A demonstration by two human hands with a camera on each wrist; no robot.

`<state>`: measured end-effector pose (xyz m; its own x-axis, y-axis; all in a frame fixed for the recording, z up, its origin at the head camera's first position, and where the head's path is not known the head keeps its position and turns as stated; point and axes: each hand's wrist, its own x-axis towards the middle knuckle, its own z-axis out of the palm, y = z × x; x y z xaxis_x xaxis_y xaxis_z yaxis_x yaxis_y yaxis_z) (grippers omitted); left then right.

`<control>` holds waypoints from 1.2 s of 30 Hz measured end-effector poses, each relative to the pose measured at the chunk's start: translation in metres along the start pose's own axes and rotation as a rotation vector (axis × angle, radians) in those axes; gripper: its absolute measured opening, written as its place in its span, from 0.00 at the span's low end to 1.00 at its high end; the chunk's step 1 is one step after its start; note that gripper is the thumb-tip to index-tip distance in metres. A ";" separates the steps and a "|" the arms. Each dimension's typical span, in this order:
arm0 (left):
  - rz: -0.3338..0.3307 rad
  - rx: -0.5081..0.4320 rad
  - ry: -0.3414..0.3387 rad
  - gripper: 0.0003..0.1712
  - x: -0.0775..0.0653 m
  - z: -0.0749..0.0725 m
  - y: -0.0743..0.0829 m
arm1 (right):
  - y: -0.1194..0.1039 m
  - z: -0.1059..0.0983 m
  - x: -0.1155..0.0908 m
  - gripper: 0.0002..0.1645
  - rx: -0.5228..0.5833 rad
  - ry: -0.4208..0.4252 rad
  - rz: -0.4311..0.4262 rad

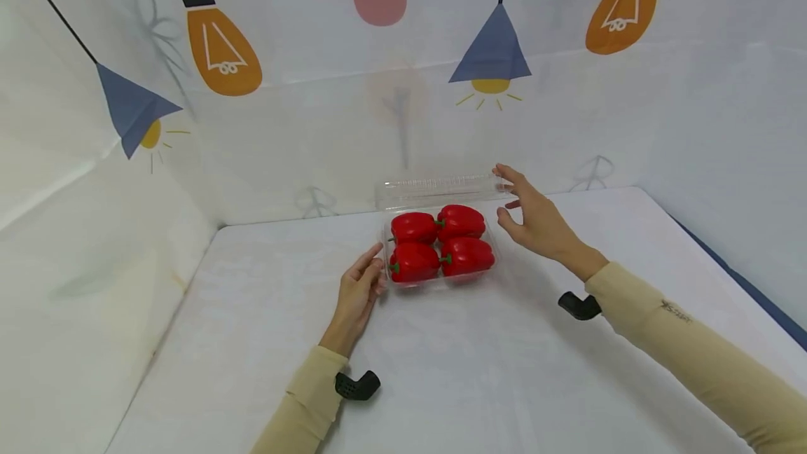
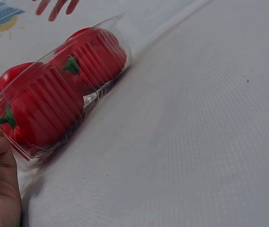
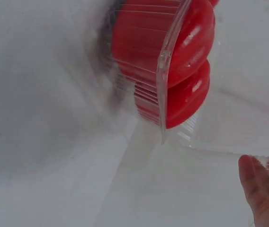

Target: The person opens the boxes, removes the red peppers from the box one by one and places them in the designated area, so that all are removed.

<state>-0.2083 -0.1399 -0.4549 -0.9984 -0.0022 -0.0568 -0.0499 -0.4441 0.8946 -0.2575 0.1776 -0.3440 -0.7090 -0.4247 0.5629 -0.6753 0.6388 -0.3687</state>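
A clear plastic clamshell box [image 1: 435, 284] stands on the table with several red bell peppers [image 1: 467, 256] in it, their green stems showing. Its hinged lid [image 1: 435, 191] is raised along the far side. At the box's near left corner is my left hand [image 1: 357, 293], index finger stretched along the side and fingertips right at the rim. The left wrist view shows its other fingers loosely bent. My right hand [image 1: 541, 224] is at the lid's right end, fingertips against the lid edge, thumb spread apart from them. In the right wrist view the fingers [image 3: 257, 182] overlap that edge.
A white cloth covers the table [image 1: 284, 258]. Close behind the box hangs a pale curtain [image 1: 302, 125] printed with lamps and bulbs, and it also runs along both sides. A black wrist device [image 1: 357, 385] sits at the left cuff, another [image 1: 578, 305] at the right.
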 end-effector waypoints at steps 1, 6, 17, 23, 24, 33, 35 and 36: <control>0.000 0.001 0.002 0.21 0.000 0.000 0.000 | 0.002 0.001 0.003 0.44 0.046 -0.001 0.016; -0.002 0.011 0.008 0.21 0.000 -0.001 0.003 | 0.011 0.005 0.017 0.43 0.259 -0.007 0.117; -0.005 0.020 0.008 0.21 0.001 -0.001 0.000 | 0.022 0.015 0.038 0.39 0.602 -0.060 0.352; 0.000 0.030 0.012 0.21 0.003 -0.001 -0.003 | 0.035 0.027 0.043 0.44 0.664 -0.160 0.463; 0.000 0.029 0.010 0.21 0.003 -0.001 -0.003 | 0.036 0.028 0.044 0.45 0.666 -0.174 0.475; -0.001 0.016 0.001 0.21 0.000 0.001 -0.002 | 0.047 0.043 0.045 0.49 0.677 -0.208 0.557; 0.002 0.018 -0.004 0.21 0.000 0.001 -0.002 | 0.048 0.044 0.045 0.50 0.663 -0.223 0.561; 0.004 0.021 -0.006 0.21 0.001 0.001 -0.002 | 0.049 0.044 0.046 0.50 0.658 -0.229 0.563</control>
<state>-0.2087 -0.1382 -0.4565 -0.9987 0.0014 -0.0502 -0.0460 -0.4252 0.9040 -0.3318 0.1610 -0.3692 -0.9460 -0.3222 0.0348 -0.1449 0.3245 -0.9347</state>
